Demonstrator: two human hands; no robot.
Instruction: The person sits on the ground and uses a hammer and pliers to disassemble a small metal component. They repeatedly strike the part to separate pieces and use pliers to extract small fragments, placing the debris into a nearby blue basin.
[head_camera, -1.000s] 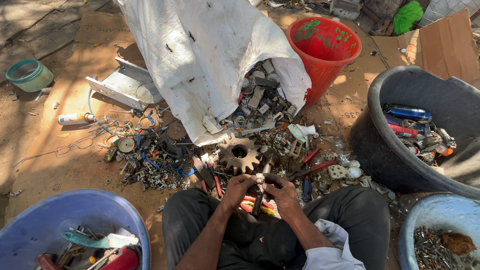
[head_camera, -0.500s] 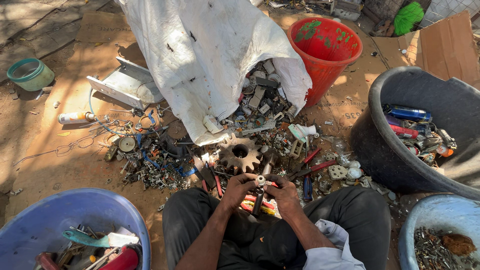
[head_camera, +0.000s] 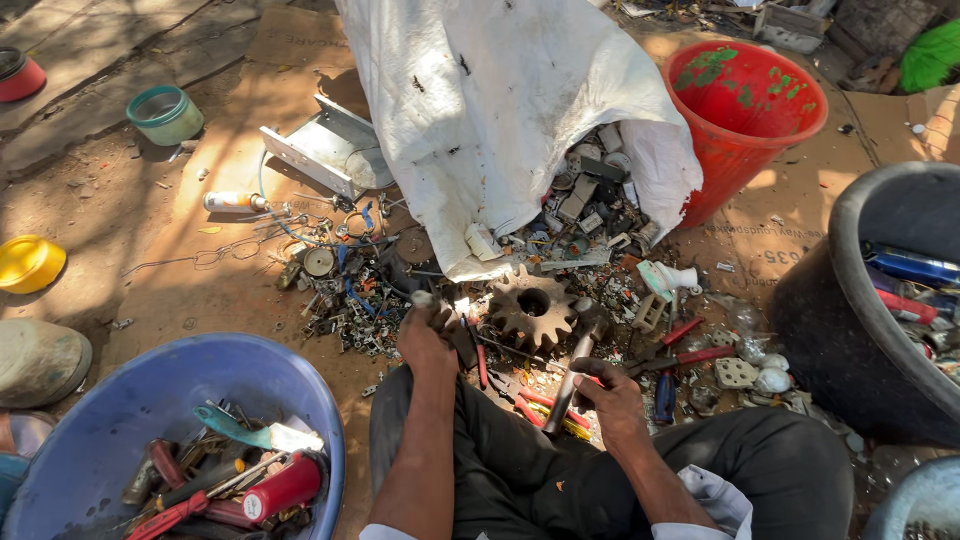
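Currently, the right hand (head_camera: 612, 392) is gripping a metal rod (head_camera: 566, 384); the left hand (head_camera: 428, 335) is clutching a small part (head_camera: 423, 298). The rod's end may be snagging the gear (head_camera: 532, 309).

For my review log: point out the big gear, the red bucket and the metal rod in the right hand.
Gear (head_camera: 515, 315), head view, on its toothed face left of the hole.
Red bucket (head_camera: 725, 175), head view, on its outer wall.
Metal rod (head_camera: 566, 385), head view, on its shaft above the right hand (head_camera: 610, 400).

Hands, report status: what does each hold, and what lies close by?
Left hand shut on small metal piece. Right hand shut on metal rod. Rusty gear between them, scrap all around.
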